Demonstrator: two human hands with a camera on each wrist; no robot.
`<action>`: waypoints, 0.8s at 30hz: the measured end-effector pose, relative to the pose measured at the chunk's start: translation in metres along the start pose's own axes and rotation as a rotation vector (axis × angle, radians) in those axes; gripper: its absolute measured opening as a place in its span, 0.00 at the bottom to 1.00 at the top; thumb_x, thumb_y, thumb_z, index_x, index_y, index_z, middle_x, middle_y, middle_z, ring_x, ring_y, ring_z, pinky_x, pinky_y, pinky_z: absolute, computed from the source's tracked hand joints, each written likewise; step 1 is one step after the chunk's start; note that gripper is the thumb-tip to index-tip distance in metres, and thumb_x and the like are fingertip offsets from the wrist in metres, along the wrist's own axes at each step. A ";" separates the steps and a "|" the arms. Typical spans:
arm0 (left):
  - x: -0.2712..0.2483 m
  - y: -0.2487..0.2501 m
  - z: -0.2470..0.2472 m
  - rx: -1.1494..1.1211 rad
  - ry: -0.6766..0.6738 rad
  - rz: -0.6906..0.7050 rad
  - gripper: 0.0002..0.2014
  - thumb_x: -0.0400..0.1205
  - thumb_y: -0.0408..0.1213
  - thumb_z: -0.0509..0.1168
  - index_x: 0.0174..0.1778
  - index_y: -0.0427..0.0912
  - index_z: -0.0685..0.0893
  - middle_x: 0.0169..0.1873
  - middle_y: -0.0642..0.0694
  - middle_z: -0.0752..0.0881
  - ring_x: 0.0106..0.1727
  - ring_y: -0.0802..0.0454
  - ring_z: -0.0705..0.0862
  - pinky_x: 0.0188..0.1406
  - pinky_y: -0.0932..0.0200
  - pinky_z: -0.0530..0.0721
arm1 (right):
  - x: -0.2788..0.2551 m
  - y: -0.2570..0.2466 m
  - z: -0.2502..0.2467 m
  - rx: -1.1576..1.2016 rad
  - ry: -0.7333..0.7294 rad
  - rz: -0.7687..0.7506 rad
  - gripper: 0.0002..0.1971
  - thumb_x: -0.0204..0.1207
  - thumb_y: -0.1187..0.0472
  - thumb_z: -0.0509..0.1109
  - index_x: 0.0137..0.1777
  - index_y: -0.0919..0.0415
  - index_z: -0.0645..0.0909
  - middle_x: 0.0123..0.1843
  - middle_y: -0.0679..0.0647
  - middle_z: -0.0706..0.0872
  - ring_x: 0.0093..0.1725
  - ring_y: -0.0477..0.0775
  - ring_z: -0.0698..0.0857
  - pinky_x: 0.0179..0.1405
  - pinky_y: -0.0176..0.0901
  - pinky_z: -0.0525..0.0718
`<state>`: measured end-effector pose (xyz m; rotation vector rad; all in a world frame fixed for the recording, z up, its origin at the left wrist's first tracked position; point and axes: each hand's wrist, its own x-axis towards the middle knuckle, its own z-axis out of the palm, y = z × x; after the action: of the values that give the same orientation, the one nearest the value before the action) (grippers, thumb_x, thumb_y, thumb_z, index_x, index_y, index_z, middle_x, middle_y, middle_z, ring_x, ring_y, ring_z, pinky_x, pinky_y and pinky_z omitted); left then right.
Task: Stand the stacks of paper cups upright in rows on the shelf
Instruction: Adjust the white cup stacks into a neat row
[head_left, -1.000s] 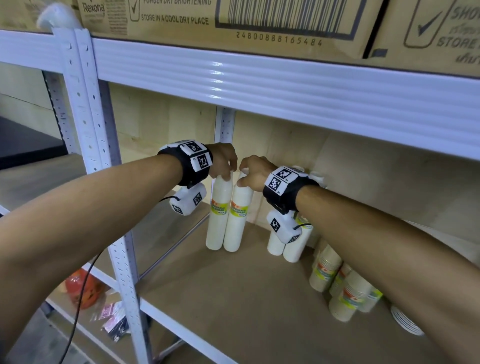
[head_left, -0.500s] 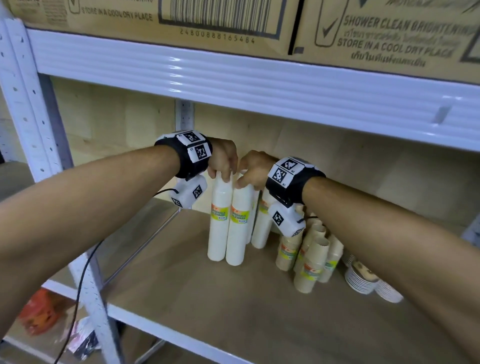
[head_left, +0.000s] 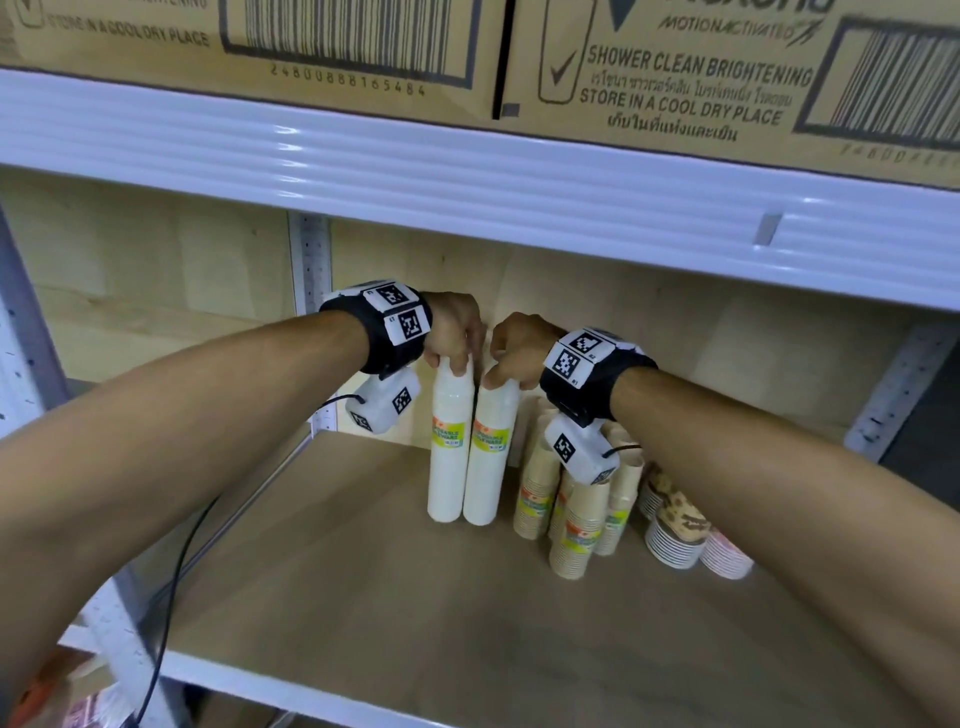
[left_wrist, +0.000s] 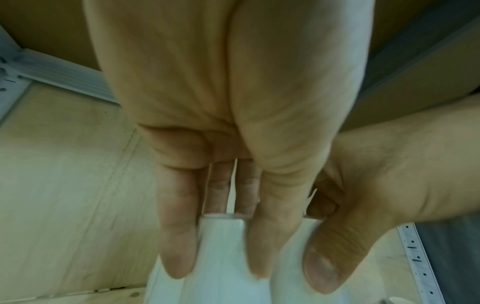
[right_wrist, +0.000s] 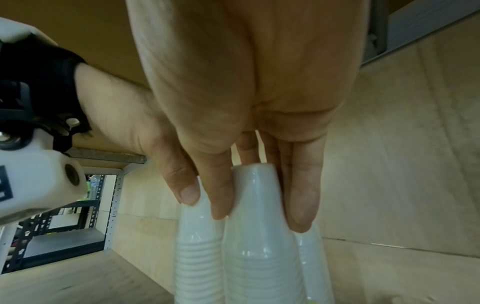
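Head view: our left hand (head_left: 454, 332) grips one white stack (head_left: 448, 441), our right hand (head_left: 511, 353) its neighbour (head_left: 491, 447). We pinch the tops so both stand straight, touching.

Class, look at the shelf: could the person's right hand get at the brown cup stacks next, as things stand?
Probably yes. The right hand grips the top of a white stack, and the brown cup stacks stand just beside and below its wrist, with nothing between; it must let go first.
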<state>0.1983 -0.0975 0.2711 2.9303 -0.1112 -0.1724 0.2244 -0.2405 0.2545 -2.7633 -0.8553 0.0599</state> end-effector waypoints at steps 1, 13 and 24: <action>0.001 0.000 0.000 0.009 0.001 -0.001 0.16 0.75 0.31 0.76 0.59 0.41 0.88 0.58 0.42 0.86 0.53 0.41 0.89 0.48 0.50 0.92 | 0.000 0.001 0.001 0.006 0.001 0.003 0.13 0.68 0.57 0.81 0.41 0.57 0.77 0.39 0.51 0.81 0.34 0.50 0.81 0.31 0.40 0.80; 0.010 -0.007 0.009 0.002 0.013 -0.020 0.18 0.76 0.32 0.76 0.62 0.40 0.86 0.58 0.43 0.85 0.48 0.44 0.88 0.41 0.55 0.90 | 0.010 0.009 0.013 0.036 0.026 0.004 0.17 0.69 0.56 0.80 0.54 0.61 0.80 0.46 0.52 0.82 0.39 0.49 0.81 0.28 0.37 0.73; 0.013 -0.009 0.009 -0.006 0.048 0.003 0.15 0.77 0.31 0.75 0.60 0.39 0.87 0.54 0.45 0.83 0.39 0.54 0.83 0.27 0.67 0.81 | 0.007 0.006 0.014 0.069 0.049 -0.023 0.17 0.71 0.58 0.79 0.58 0.61 0.82 0.38 0.45 0.78 0.34 0.42 0.77 0.26 0.35 0.71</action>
<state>0.2111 -0.0919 0.2595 2.9255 -0.1073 -0.1020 0.2323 -0.2379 0.2393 -2.6791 -0.8567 0.0173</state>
